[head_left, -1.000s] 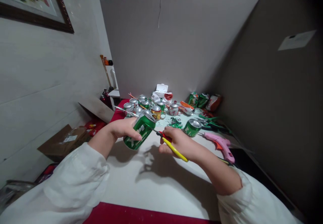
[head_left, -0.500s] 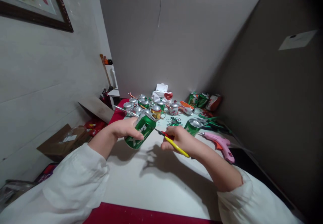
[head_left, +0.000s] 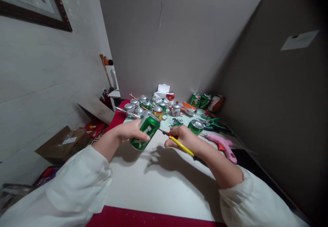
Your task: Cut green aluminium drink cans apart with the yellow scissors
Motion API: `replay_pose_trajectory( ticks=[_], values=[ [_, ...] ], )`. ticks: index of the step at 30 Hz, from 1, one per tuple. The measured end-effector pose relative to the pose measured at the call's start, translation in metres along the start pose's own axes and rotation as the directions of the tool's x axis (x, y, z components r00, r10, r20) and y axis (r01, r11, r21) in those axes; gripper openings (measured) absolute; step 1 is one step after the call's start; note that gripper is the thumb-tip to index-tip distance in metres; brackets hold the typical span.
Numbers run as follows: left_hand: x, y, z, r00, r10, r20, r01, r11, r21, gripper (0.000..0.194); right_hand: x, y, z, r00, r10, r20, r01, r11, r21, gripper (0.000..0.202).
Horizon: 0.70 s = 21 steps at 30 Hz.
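Observation:
My left hand is wrapped round a green can, which leans to the right above the white table. My right hand grips a cutting tool with yellow and red handles. Its dark, narrow tip touches or nearly touches the can's upper right side. Behind my right hand stands a second green can. Small green and silver metal scraps lie beyond the tool.
Several small pots made from cans stand at the back left, near a wipes pack. A pink glue gun and green-handled pliers lie right. A cardboard box sits left of the table.
The can in my left hand has turned a little, so its lettering shows differently. The tool in my right hand has tilted slightly, with more of its rear handle showing. The view has shifted slightly.

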State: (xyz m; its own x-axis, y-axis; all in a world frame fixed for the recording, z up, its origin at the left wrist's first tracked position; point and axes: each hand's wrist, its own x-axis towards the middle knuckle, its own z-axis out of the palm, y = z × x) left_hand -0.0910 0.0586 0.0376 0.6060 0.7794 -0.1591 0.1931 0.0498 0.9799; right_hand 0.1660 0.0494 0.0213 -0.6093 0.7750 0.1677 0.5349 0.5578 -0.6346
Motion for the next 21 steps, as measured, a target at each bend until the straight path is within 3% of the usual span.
replay_pose_trajectory(
  ticks=[3,7,12,16,21],
  values=[
    [-0.004,0.0,-0.009,0.99,-0.014,0.141,0.02,0.999,-0.047,0.058,0.001,-0.006,0.005,0.999,-0.044,-0.019,0.044,0.999,0.029,0.062],
    [-0.009,-0.001,-0.018,0.974,0.001,0.226,0.016,0.997,-0.073,0.055,0.0,-0.015,0.007,0.996,-0.088,0.006,0.088,0.995,0.044,0.062],
    [-0.005,-0.006,-0.019,0.979,-0.012,0.202,0.023,0.998,-0.051,0.044,-0.008,-0.026,0.0,0.996,-0.067,0.052,0.07,0.995,-0.074,0.065],
    [-0.002,-0.009,-0.018,0.99,-0.006,0.142,0.012,0.999,-0.043,0.045,-0.007,-0.027,0.003,0.999,-0.003,0.048,0.009,0.99,-0.138,0.068],
    [-0.003,-0.008,-0.018,0.99,-0.023,0.138,0.03,0.998,-0.051,0.049,-0.003,-0.019,0.01,1.0,-0.013,-0.004,0.013,0.998,-0.064,0.07]
  ],
)
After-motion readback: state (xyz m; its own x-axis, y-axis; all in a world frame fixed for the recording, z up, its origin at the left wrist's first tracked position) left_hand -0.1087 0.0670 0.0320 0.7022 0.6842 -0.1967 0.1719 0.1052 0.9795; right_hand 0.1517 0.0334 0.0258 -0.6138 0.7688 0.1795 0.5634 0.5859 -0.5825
